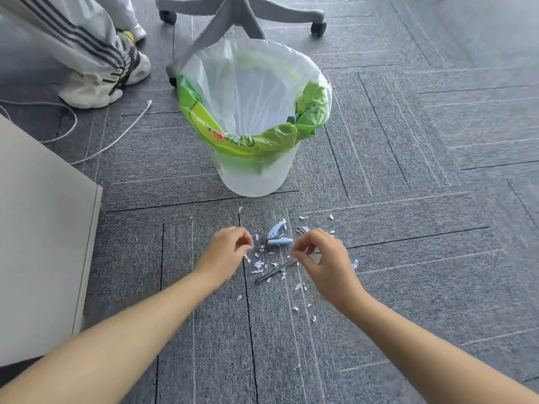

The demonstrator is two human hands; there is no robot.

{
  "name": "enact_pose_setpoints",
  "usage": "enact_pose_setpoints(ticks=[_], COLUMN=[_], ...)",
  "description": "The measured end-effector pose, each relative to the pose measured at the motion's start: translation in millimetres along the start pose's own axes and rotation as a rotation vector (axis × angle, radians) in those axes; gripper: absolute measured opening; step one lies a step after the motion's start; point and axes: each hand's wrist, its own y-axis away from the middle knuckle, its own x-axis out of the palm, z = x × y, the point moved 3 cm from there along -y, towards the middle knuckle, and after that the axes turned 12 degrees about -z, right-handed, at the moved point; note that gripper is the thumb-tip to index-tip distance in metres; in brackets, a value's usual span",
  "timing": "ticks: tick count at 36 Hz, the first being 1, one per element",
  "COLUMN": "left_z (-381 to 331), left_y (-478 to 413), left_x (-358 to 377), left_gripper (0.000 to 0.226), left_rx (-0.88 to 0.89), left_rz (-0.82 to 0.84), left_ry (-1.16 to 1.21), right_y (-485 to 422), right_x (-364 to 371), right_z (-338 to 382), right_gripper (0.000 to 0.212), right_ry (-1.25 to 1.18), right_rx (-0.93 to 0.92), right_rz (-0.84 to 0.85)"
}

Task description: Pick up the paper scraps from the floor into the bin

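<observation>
Several small white paper scraps (259, 265) lie scattered on the grey carpet in front of me. The bin (256, 173), lined with a white bag and a green bag folded over its rim, stands upright just beyond them. My left hand (229, 249) hovers at the left edge of the scraps, thumb and fingers pinched on a white scrap (247, 257). My right hand (319, 258) is at the right edge, fingertips pinched together low over the carpet near the tip of a dark pen (274, 272). What lies between those fingertips is hidden.
A pale blue hole punch (277, 236) lies among the scraps between my hands. An office chair base (233, 16) stands behind the bin. Another person's legs and shoes (96, 68) are at the far left, with a white cable (116, 135) and a grey cabinet (38, 228).
</observation>
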Motion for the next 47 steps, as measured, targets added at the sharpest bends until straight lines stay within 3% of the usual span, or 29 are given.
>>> enact_pose_setpoints(ticks=[9,13,17,20,23,26,29,35,38,41,44,47], left_z=[-122,-154,-148,-133,-127,-125,-126,-127,-111,-86,-42,10], left_y=[-9,-50,-99,-122,-126,-123,-117,-51,-12,11,17,19], left_x=[-145,-186,-195,-189,-180,-179,-183,-185,-162,-129,-89,-50], left_gripper=[0.008,0.005,0.008,0.003,0.019,0.023,0.023,0.032,0.022,0.015,0.015,0.024], left_rx=[0.196,0.285,0.201,0.098,0.105,0.12,0.145,0.481,0.519,0.454,0.27,-0.019], left_rz=[-0.495,-0.621,-0.618,-0.478,-0.333,-0.346,-0.4,-0.573,-0.569,-0.514,-0.41,-0.258], left_ry=[0.388,0.362,0.203,0.058,-0.116,-0.132,-0.088,0.136,0.225,0.309,0.256,0.156], right_y=[-85,-141,-184,-193,-187,-180,-174,-109,-67,-38,-22,-14], right_x=[-63,-68,-52,-45,-44,-46,-49,-43,-20,19,53,73], right_z=[112,147,144,134,133,138,139,129,103,63,20,-11], right_gripper=[0.009,0.015,0.012,0.005,0.006,0.009,0.011,0.023,0.025,0.025,0.021,0.025], right_ry=[-0.255,-0.199,0.029,0.13,0.283,0.397,0.341,0.058,-0.002,0.088,0.263,0.437], right_rx=[-0.251,-0.241,-0.159,-0.134,-0.131,-0.171,-0.205,-0.448,-0.511,-0.411,-0.262,-0.199], right_rz=[-0.348,-0.396,-0.332,-0.318,-0.312,-0.321,-0.38,-0.475,-0.414,-0.192,0.054,0.173])
